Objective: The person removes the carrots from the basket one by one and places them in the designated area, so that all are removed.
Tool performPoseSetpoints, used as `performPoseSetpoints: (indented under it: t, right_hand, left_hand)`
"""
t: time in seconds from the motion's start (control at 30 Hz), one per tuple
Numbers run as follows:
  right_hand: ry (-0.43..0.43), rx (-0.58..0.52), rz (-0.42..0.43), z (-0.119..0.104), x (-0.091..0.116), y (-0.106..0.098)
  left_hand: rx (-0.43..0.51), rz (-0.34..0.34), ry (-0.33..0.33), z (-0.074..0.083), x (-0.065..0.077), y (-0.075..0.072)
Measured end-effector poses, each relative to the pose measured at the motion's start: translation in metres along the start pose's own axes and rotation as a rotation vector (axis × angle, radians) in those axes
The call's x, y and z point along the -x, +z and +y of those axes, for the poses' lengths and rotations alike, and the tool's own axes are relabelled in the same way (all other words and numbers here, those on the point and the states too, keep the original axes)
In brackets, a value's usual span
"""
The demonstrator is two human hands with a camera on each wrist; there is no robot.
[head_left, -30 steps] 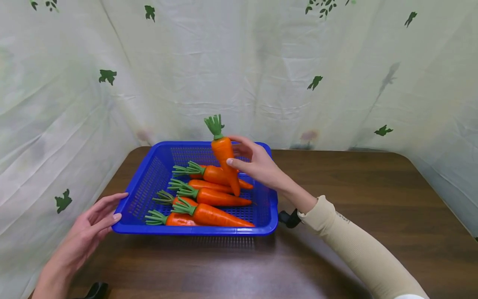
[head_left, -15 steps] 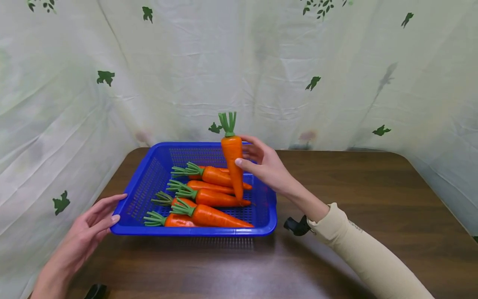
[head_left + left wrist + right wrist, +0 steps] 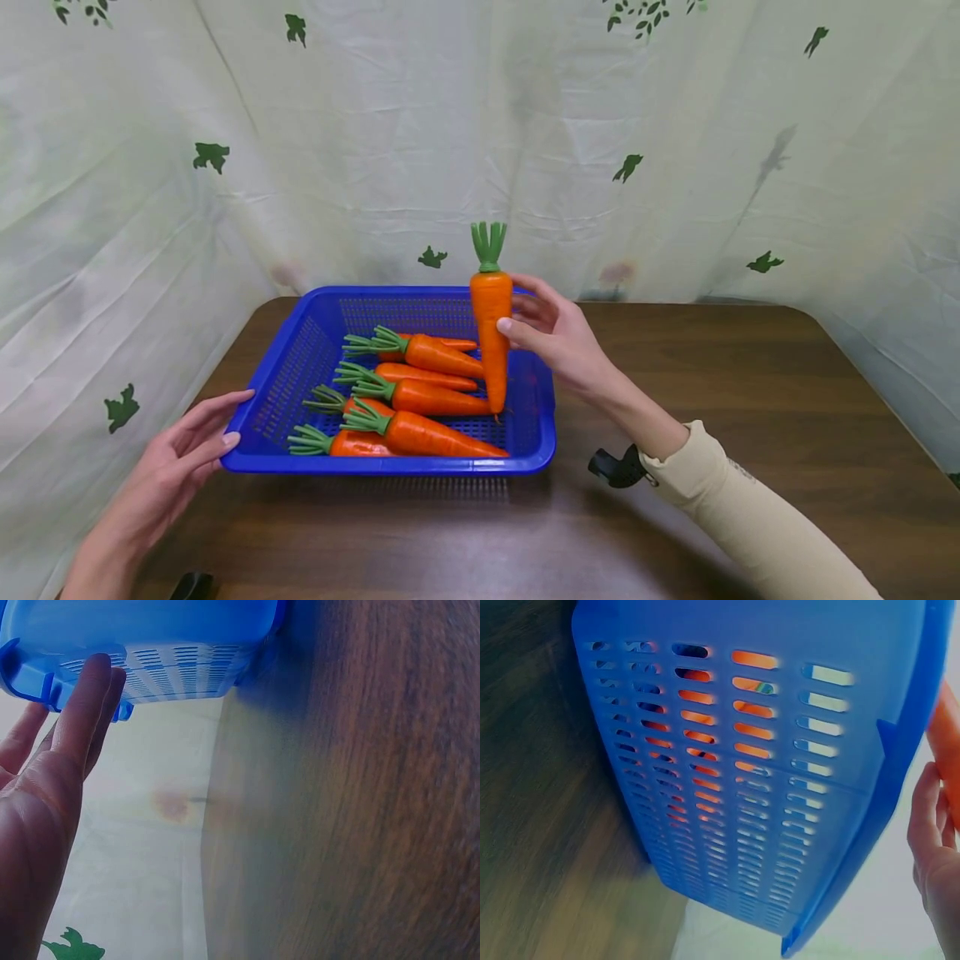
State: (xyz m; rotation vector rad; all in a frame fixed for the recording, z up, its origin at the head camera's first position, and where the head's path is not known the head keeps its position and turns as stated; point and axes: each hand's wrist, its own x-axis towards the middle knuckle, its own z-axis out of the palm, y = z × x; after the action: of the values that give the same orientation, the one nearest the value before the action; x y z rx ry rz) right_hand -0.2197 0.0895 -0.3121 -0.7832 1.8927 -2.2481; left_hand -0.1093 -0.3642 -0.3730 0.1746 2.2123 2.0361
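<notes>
In the head view, an orange carrot (image 3: 492,333) with a short green top hangs upright, tip down, over the right part of a blue plastic basket (image 3: 390,467). My right hand (image 3: 558,337) grips it between thumb and fingers; the right wrist view shows part of the carrot (image 3: 946,742) beside the basket's rim. Several more carrots (image 3: 438,435) lie inside, green tops to the left. At the basket's left front corner, my left hand (image 3: 168,467) touches the rim with thumb and forefinger tips. Its other fingers (image 3: 84,705) lie straight against the outer wall in the left wrist view.
The basket stands on a dark brown wooden table (image 3: 712,375). Behind and beside the table hangs a pale curtain (image 3: 450,125) with green leaf prints. A black wrist device (image 3: 618,468) sits under the right cuff.
My right hand has moved right with the carrot, which has turned from leaning to nearly vertical. My left hand and the basket have stayed about where they were.
</notes>
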Motion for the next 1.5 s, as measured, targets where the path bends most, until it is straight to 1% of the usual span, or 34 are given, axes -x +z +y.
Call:
performPoseSetpoints:
  t: [0.17, 0.37, 0.57, 0.8, 0.97, 1.13, 1.23, 1.33, 1.5]
  right_hand:
    - [0.009, -0.041, 0.022, -0.003, 0.006, -0.007]
    - [0.016, -0.101, 0.031, -0.005, 0.013, -0.015]
    - [0.032, -0.13, 0.062, -0.008, 0.021, -0.024]
    - [0.043, -0.113, 0.1, -0.01, 0.029, -0.033]
    - [0.061, -0.103, 0.13, -0.009, 0.035, -0.04]
    - [0.072, -0.097, 0.135, -0.008, 0.042, -0.048]
    - [0.093, -0.092, 0.143, -0.007, 0.047, -0.053]
    - [0.114, -0.061, 0.152, -0.007, 0.05, -0.057]
    - [0.142, -0.006, 0.154, -0.007, 0.055, -0.063]
  left_hand:
    - [-0.004, 0.004, -0.008, 0.0, 0.0, 0.0]
    - [0.002, 0.006, 0.001, -0.001, 0.0, -0.001]
    - [0.002, 0.006, 0.0, -0.001, -0.001, -0.001]
    - [0.02, 0.015, 0.023, -0.001, -0.002, 0.001]
    - [0.021, 0.012, 0.01, -0.001, -0.001, 0.001]
    - [0.021, 0.019, -0.003, -0.001, -0.001, 0.0]
    - [0.021, 0.027, -0.002, -0.001, -0.001, 0.001]
    - [0.033, 0.035, 0.003, -0.002, 0.0, 0.001]
    - [0.053, 0.01, 0.018, -0.002, 0.001, 0.0]
